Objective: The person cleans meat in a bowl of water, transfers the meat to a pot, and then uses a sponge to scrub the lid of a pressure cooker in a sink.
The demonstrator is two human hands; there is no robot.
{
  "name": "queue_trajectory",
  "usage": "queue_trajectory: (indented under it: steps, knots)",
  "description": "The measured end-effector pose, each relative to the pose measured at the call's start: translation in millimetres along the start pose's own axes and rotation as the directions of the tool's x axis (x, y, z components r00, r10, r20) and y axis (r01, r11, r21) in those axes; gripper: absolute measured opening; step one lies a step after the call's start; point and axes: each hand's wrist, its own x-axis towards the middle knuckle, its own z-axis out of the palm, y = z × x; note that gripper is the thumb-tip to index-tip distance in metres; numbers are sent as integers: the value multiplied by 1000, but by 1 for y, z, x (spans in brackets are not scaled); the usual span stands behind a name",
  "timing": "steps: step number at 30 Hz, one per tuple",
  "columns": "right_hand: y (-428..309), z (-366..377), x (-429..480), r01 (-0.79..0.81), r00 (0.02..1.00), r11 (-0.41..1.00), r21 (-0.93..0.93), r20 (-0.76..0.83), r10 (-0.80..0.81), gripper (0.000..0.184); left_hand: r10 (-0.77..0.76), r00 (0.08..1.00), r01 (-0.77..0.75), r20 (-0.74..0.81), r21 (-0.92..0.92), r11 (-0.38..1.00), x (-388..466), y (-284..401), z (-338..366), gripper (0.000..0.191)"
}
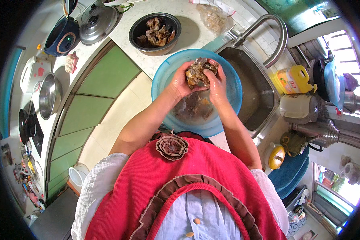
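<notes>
Both my hands hold a clump of wet, brown, wrinkled food pieces (199,73), maybe meat or dried mushrooms, above a blue plastic basin (159,81). My left hand (181,80) cups the clump from the left and below. My right hand (216,82) grips it from the right, its thumb pressed on top. Beneath my hands, cloudy water (195,109) in the basin covers more dark pieces. Behind the basin, a little to the left, a black inner pot (155,51) holds similar brown pieces.
A steel sink (249,90) with a curved faucet (280,36) lies right of the basin. A plastic bag of food (213,19) is on the counter behind. A yellow detergent jug (294,79) stands right of the sink. Left are a glass lid (97,25) and a steel bowl (49,96).
</notes>
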Motion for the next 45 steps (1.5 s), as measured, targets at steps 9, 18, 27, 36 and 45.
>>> queue_trajectory:
  steps: [9,18,27,36,45]
  knots:
    - [-8,0,-5,644,716,379,-665,349,-605,31,-94,993,96,66,-26,995,-6,-3,-6,34]
    - [2,-1,0,567,715,243,-787,323,-620,10,-101,995,99,-18,-78,992,2,-21,1,32]
    - [1,1,-5,459,840,332,-824,282,-464,33,14,1000,-16,-14,-187,982,-9,-22,12,35]
    - [-9,-29,6,-33,995,760,-649,-95,-38,43,330,944,-330,11,72,941,3,123,17,32]
    - [67,-9,-15,581,790,334,-743,613,-12,33,772,630,-376,80,902,214,5,159,-48,50]
